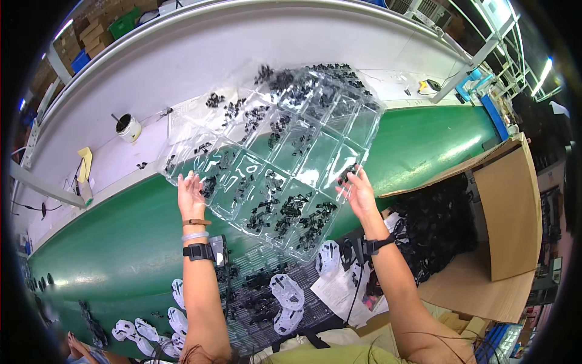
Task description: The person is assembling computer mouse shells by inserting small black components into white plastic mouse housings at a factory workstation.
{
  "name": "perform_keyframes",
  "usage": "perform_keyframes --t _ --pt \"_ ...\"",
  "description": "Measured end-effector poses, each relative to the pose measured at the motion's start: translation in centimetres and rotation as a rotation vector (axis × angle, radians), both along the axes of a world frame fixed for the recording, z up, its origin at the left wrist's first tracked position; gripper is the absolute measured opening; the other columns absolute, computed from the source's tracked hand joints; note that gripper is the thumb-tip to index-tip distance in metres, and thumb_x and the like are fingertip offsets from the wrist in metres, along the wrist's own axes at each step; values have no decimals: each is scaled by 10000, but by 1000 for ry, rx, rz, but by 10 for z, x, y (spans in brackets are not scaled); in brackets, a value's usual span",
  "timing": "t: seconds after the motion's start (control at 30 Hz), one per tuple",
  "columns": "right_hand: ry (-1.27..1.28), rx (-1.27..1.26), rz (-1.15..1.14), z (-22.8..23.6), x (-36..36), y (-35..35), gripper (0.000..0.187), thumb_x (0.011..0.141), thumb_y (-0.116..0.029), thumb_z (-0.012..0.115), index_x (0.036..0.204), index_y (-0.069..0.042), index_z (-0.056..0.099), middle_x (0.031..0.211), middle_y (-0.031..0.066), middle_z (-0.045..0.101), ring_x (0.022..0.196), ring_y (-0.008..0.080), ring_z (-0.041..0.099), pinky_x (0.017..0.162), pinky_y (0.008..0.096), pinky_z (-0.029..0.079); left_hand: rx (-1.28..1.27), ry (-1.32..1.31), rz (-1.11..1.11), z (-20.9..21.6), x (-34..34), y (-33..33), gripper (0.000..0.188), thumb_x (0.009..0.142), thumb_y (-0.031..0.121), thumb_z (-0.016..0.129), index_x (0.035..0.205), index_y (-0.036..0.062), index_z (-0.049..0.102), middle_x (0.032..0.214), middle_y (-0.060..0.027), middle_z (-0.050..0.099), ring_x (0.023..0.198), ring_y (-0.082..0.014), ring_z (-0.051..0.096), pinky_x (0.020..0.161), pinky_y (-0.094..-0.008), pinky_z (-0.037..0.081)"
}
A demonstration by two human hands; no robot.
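A large clear plastic tray (326, 145) with divided compartments is held up in front of me, tilted. Small black parts (292, 206) lie in clusters in many compartments, thickest along its near edge and at its far end. My left hand (192, 193) grips the tray's left edge. On the right edge, my right hand (359, 193) has its fingers closed around the rim, near a few black parts. Beyond the tray's far end, more black parts (348, 76) sit on the white ledge, partly hidden by the plastic.
Below the tray runs a green conveyor belt (121, 236). White shell-shaped pieces (286, 291) and a dark slotted mat (254, 267) lie close to me. At right, an open cardboard box (506, 212) holds a black heap (439, 218). A white cup (134, 132) stands on the ledge. Another person's hand (79, 347) shows lower left.
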State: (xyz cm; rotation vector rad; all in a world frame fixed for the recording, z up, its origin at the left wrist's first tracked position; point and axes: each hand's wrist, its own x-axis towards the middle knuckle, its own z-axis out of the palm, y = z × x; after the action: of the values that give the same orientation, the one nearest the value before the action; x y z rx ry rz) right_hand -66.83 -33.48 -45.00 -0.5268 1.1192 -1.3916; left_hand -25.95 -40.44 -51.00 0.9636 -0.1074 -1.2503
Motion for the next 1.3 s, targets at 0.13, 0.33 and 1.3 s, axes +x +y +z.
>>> perform_keyframes --t 0.13,0.33,1.3 --pt "-75 40 -97 -10 7 25 381 845 -69 511 1184 -146 356 991 54 538 919 224 552 752 406 490 -35 -36 -132 -2 4 -29 601 796 93 541 1321 67 248 919 -98 545 823 -215 584 641 -276 465" --pt "-411 -72 -276 -47 23 20 395 818 -64 574 1106 -161 320 942 66 538 929 278 551 754 478 470 -20 -291 -469 42 -13 -109 756 801 459 573 1349 78 217 1340 -143 302 1212 -296 340 851 -457 398" --pt "824 -241 778 4 161 140 278 800 -176 602 1011 0 568 917 89 613 831 177 578 764 294 456 291 -547 -180 161 -24 411 165 874 137 510 973 8 539 690 7 528 593 -50 493 508 -177 383"
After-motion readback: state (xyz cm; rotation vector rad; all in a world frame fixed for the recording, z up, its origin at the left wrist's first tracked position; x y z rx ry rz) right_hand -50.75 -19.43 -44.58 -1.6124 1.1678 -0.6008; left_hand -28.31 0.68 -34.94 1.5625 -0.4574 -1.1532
